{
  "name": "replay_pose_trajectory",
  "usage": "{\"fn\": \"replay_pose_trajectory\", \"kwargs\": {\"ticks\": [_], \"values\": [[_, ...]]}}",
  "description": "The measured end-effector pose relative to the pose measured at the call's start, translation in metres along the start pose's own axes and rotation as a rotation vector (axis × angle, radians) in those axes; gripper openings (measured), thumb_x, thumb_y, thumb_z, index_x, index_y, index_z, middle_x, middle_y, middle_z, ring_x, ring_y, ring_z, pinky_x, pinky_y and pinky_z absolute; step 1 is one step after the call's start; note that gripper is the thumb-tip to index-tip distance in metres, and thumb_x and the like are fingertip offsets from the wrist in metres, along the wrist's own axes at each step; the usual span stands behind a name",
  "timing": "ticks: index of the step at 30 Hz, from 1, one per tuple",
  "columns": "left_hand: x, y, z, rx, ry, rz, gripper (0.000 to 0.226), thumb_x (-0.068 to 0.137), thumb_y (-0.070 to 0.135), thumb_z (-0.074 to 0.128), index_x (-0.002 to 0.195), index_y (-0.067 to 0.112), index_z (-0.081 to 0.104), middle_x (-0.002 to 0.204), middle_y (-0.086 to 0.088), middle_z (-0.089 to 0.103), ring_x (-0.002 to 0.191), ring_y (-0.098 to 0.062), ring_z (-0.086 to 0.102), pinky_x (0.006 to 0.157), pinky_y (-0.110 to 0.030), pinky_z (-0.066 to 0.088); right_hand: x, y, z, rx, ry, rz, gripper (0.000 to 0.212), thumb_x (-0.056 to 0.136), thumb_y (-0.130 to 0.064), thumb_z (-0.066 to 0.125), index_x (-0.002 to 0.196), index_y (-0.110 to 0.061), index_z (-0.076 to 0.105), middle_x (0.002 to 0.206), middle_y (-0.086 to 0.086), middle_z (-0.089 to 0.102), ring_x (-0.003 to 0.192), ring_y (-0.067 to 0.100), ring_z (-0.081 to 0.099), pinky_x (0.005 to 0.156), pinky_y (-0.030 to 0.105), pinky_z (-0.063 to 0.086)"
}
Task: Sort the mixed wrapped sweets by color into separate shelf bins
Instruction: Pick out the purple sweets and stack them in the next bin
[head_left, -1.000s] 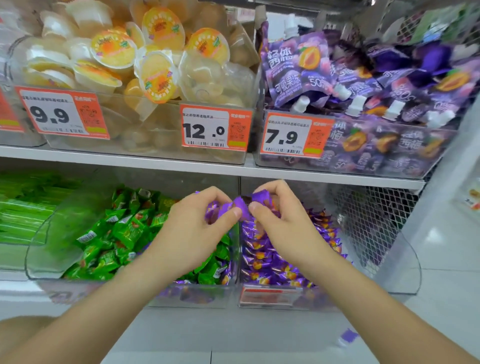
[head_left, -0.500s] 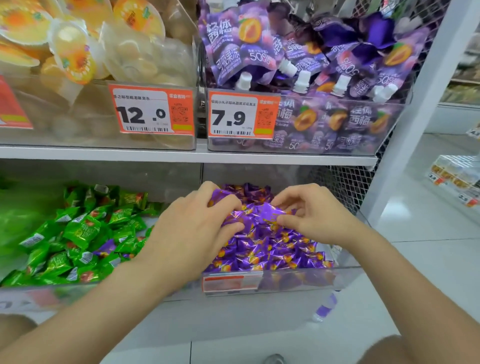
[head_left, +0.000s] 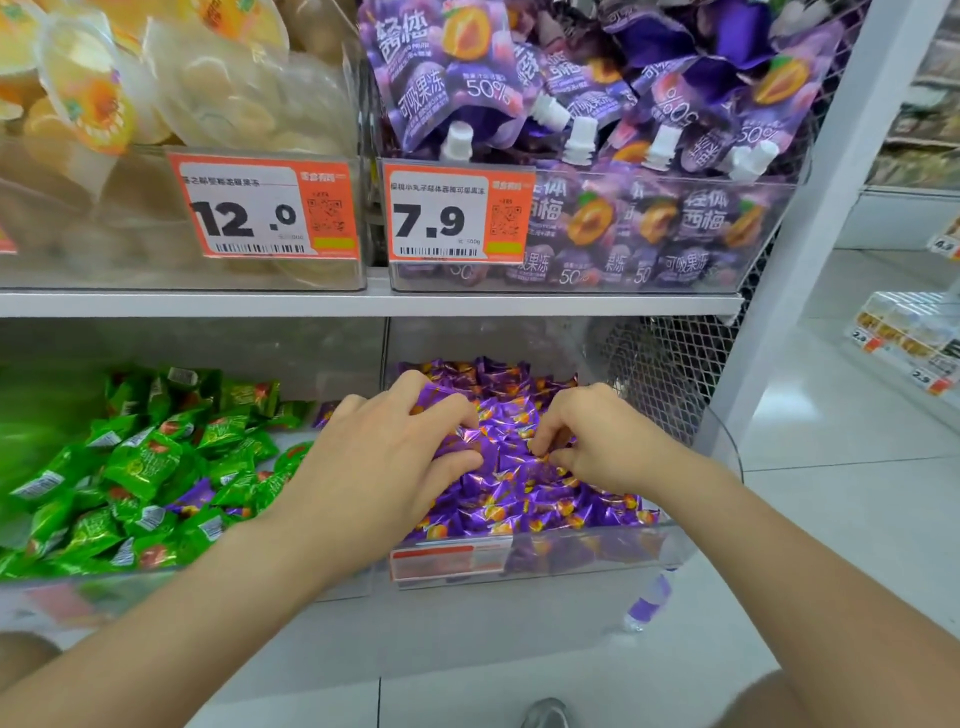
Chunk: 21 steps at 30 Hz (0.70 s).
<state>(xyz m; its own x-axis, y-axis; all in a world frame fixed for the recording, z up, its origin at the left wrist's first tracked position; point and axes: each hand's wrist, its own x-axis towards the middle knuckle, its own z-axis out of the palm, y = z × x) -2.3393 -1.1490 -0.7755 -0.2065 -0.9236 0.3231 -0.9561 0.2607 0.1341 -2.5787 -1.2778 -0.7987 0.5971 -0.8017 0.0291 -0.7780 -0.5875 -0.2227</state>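
Note:
A clear bin (head_left: 670, 540) on the lower shelf holds purple wrapped sweets (head_left: 524, 499). Both my hands are down in it. My left hand (head_left: 384, 462) is curled, with purple wrappers showing between its fingers and thumb. My right hand (head_left: 597, 441) has its fingertips bent into the pile, pinching a purple sweet against the thumb. The clear bin to the left (head_left: 104, 577) holds green wrapped sweets (head_left: 145, 467), with a few stray purple sweets (head_left: 195, 499) among them.
The upper shelf (head_left: 363, 304) carries bins of jelly cups (head_left: 208, 104) and purple spouted pouches (head_left: 571, 104) with orange price tags. A wire mesh wall (head_left: 665, 374) and a white post (head_left: 810, 208) close the right side. A purple bottle (head_left: 647, 605) lies on the floor.
Both hands have moved right from over the divider and lowered into the purple bin with the purple sweets. The view has shifted right and closer.

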Motion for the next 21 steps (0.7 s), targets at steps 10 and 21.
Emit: {"fn": "replay_pose_trajectory", "kwargs": {"ticks": [10,21], "values": [[0.001,0.008,-0.004,-0.342,0.144,0.024,0.025,0.098,0.054,0.060,0.122,0.046,0.060,0.116,0.019,0.047,0.091,-0.005,0.056,0.081,-0.033,0.051,-0.028,-0.054,-0.030,1.152,-0.168,0.073,0.037,0.108,-0.038,0.052,0.132,-0.017,0.070,0.107,0.009,0.075,0.092,0.030,0.075,0.083,0.039,0.060],[0.002,0.006,-0.003,-0.397,0.139,0.026,0.037,0.098,0.045,0.066,0.133,0.050,0.058,0.121,0.021,0.052,0.102,0.003,0.057,0.085,-0.014,0.044,-0.024,-0.057,-0.027,1.332,-0.211,0.185,0.027,0.103,-0.003,0.057,0.128,-0.005,0.067,0.098,0.016,0.069,0.079,0.024,0.061,0.075,0.038,0.044]]}}
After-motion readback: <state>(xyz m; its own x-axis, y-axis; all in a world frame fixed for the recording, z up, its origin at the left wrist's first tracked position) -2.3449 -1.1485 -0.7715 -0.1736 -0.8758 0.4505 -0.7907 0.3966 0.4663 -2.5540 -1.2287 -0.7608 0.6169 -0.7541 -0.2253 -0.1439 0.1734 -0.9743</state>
